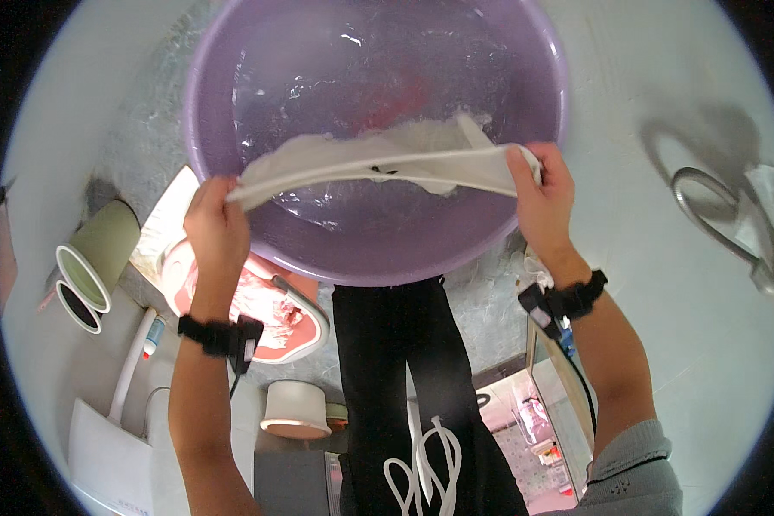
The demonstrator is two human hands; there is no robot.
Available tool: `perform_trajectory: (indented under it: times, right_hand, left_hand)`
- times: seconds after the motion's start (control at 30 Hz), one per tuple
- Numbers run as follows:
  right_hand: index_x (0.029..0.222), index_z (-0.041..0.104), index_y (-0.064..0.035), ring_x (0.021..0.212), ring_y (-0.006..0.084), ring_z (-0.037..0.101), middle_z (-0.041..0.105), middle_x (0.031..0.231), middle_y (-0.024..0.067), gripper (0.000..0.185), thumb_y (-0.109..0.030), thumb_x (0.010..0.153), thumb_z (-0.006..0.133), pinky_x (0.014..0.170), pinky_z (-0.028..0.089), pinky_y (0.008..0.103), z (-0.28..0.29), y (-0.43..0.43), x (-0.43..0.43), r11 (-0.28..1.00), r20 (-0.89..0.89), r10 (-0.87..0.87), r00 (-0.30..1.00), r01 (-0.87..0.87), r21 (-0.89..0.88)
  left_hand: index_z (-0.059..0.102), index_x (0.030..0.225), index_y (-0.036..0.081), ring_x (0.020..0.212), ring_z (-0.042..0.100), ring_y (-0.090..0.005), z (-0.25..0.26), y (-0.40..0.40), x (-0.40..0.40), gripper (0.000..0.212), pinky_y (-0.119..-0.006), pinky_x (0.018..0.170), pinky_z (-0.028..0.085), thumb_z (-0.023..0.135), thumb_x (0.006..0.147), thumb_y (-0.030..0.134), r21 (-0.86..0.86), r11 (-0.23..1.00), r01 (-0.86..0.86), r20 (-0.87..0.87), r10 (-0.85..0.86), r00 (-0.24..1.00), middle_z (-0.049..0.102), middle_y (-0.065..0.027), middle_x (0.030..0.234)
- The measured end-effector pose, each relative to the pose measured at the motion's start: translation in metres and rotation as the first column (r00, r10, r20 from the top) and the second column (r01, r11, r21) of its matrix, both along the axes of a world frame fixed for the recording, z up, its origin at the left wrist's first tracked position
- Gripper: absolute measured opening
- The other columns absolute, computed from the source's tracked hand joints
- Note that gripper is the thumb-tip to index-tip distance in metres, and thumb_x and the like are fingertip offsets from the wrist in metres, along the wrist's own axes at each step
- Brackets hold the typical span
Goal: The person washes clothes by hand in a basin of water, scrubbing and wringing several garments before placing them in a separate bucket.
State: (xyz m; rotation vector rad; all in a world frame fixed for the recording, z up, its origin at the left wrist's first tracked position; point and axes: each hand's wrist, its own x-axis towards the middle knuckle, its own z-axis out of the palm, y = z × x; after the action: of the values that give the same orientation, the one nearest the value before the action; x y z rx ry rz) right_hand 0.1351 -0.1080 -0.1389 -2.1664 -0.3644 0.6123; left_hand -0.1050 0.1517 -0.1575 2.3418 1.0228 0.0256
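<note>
A white cloth garment [374,158] is stretched between my two hands over a large purple plastic basin [387,267] that holds water. My left hand [216,213] grips the garment's left end near the basin's lower left rim. At the right rim, my right hand [545,193] is closed on the other end. The middle of the cloth sags into the water, and small dark marks show on it. A blurred red patch lies in the water beyond the cloth; what it is, I cannot tell. Each wrist wears a black strap with a small device.
To the left stand a green bin [106,248] and a pink basin [309,316] with pink-white contents. A pale bucket [293,406] and a toilet cistern [109,458] are at the lower left. A shower hose [703,222] hangs at the right. White looped cable [426,471] hangs before my black trousers.
</note>
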Motion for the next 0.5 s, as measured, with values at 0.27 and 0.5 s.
perform_trajectory:
  times: [0.27,0.5]
  right_hand:
    - [0.086,0.055,0.0,0.073,0.0061,0.045,0.053,0.081,0.0021,0.011,-0.01,0.087,0.058,0.066,0.037,0.0207,0.157,0.043,0.015,0.899,0.009,-0.14,0.99,0.124,0.42]
    - [0.081,0.051,-0.0003,0.075,0.011,0.042,0.046,0.089,0.0056,0.008,-0.005,0.088,0.053,0.07,0.035,0.0229,0.151,0.054,0.033,0.847,0.296,-0.107,0.949,-0.069,0.527]
  left_hand:
    - [0.053,0.072,-0.004,0.069,0.058,-0.0172,0.177,0.016,0.022,0.01,-0.035,0.081,0.048,0.045,0.077,0.0,-0.051,0.978,-0.201,0.346,0.206,0.915,0.061,-0.0112,0.072]
    - [0.043,0.073,0.001,0.065,0.04,-0.01,0.178,0.019,0.032,0.007,-0.026,0.065,0.04,0.046,0.077,0.006,-0.081,0.953,-0.293,0.555,0.287,0.781,0.044,-0.0023,0.069]
